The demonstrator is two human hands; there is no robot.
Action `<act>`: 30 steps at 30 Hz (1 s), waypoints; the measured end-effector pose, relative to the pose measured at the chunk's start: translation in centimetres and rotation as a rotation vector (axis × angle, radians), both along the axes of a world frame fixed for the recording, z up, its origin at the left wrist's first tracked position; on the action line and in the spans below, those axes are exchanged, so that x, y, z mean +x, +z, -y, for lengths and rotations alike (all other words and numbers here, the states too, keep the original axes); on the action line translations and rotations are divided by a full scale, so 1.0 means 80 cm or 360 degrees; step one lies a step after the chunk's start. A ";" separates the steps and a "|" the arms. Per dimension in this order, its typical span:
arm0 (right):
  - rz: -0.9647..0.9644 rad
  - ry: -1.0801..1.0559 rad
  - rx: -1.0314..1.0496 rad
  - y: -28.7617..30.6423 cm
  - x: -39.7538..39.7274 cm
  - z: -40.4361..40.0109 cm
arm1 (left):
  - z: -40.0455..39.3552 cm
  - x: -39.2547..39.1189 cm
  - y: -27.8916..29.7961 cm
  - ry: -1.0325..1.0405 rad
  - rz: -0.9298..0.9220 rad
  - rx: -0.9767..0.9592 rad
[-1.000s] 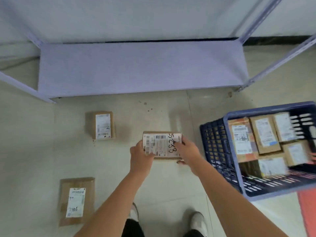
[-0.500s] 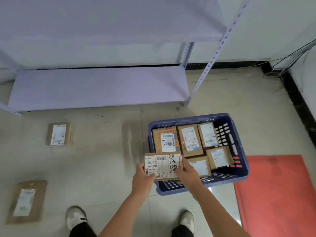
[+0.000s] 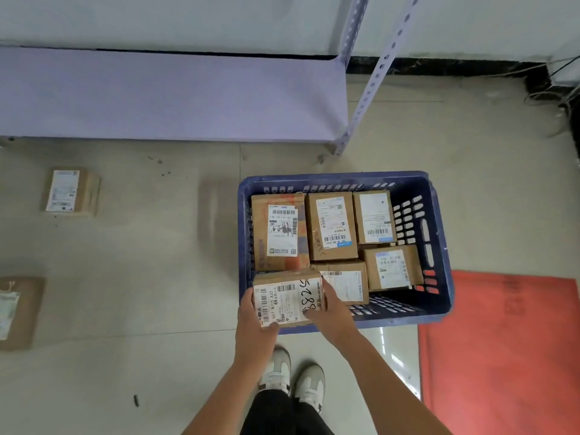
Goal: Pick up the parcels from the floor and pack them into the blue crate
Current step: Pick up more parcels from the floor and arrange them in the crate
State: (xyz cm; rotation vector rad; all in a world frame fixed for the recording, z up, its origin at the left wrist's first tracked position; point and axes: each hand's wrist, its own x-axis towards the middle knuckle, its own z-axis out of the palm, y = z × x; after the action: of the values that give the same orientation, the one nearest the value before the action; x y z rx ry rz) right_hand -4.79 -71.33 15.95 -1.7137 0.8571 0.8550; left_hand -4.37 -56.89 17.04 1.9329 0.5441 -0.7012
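Note:
I hold a small cardboard parcel (image 3: 287,298) with a white label and handwritten digits between both hands. My left hand (image 3: 254,321) grips its left end and my right hand (image 3: 329,307) grips its right end. The parcel hangs over the near-left corner of the blue crate (image 3: 437,233), which stands on the floor and holds several labelled cardboard parcels (image 3: 331,226). Two more parcels lie on the floor to the left: one small box (image 3: 70,191) farther away and a flatter one (image 3: 17,312) at the frame's left edge.
A lilac metal shelf (image 3: 172,92) with a perforated upright (image 3: 373,76) stands behind the crate. A red mat (image 3: 502,356) lies to the right of the crate. Cables (image 3: 561,89) run along the far right wall. My white shoes (image 3: 293,376) are below the crate.
Both hands lifted the parcel off the floor and carried it right, to the crate's near-left corner. The view swung right with them, so the floor parcels now sit far left.

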 end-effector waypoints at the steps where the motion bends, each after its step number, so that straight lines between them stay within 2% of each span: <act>1: -0.0019 0.0011 0.0006 -0.011 0.002 0.001 | 0.001 0.002 -0.007 -0.0014 -0.0015 0.0015; 6: -0.0144 0.0089 0.0030 -0.040 0.004 -0.002 | -0.001 0.010 -0.032 -0.0056 -0.0205 0.0090; 11: -0.0202 0.0086 0.0004 -0.063 0.010 -0.003 | 0.007 0.010 -0.049 -0.0180 -0.0249 0.0193; 19: -0.0221 0.0065 -0.0070 -0.082 0.010 -0.007 | 0.034 0.018 -0.056 -0.0569 -0.0425 0.0794; 23: -0.0230 0.0120 -0.0076 -0.090 0.016 -0.010 | 0.031 0.038 -0.074 -0.0449 -0.0535 0.0717; 26: -0.0217 0.0181 -0.0112 -0.101 0.020 -0.011 | 0.023 0.048 -0.086 -0.0303 -0.0458 0.0638; 30: -0.0239 0.0294 -0.0190 -0.115 0.024 -0.012 | 0.028 0.041 -0.096 -0.0288 -0.0339 0.0685</act>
State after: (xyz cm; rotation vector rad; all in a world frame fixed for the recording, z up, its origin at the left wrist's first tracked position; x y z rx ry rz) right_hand -2.84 -70.36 6.77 -1.8724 0.8733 1.0865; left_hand -1.06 -59.13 9.33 2.3436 0.7010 -0.9744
